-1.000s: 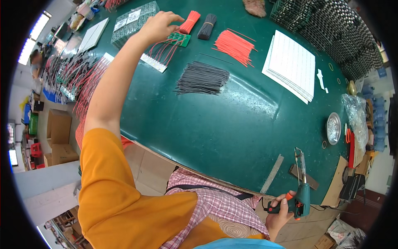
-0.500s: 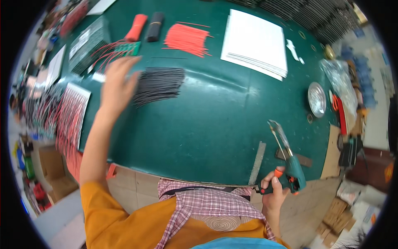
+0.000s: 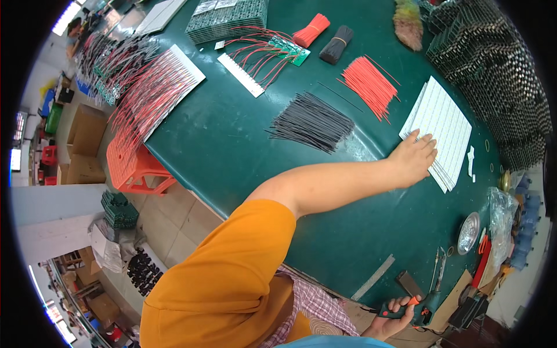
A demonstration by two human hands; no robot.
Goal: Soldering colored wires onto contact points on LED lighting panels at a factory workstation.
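Note:
My left hand [image 3: 413, 159] reaches across to the right, fingers extended over the near left edge of a stack of white sheets [image 3: 451, 124]. It is open, palm down; whether it grips a sheet's edge cannot be seen. Low at the right, my right hand [image 3: 395, 320] is closed around the grip of a green soldering gun [image 3: 430, 303] with an orange trigger, its metal tip pointing away from me. Loose black wires [image 3: 310, 122] lie mid-table, red wires [image 3: 369, 87] beyond. A white strip [image 3: 242, 76] with red wires sits beside a green circuit board [image 3: 294, 52].
Red-wired boards [image 3: 168, 87] overhang the table's left edge above a red stool [image 3: 130, 165]. Stacked green boards [image 3: 229, 23] stand at the back, dark trays [image 3: 493, 75] at far right. A metal bowl [image 3: 469, 233], steel ruler [image 3: 374, 277] and red-handled tool [image 3: 481, 264] lie right.
My left hand has swung from the back left, near the green circuit board, right to the white sheets. My view has turned left. The right hand still holds the soldering gun.

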